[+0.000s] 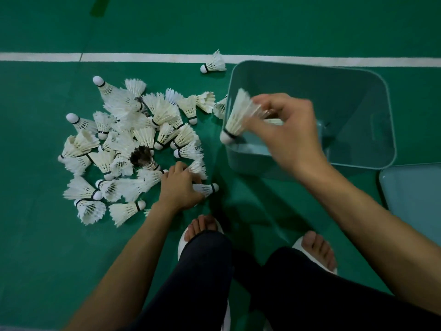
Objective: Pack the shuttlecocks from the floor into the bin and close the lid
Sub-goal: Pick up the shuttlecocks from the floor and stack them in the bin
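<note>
Right hand (285, 132) is hovering over the bin (372, 91), fingers pinching a shuttlecock (236, 118); left hand (177, 187) is reaching low, clamping another shuttlecock (206, 188) beside the pile (128, 139).

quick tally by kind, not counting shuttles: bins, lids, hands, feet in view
bin: 1
lid: 1, lying on the floor beside the bin
hands: 2, left hand and right hand
feet: 2, left foot and right foot
total: 6
</note>
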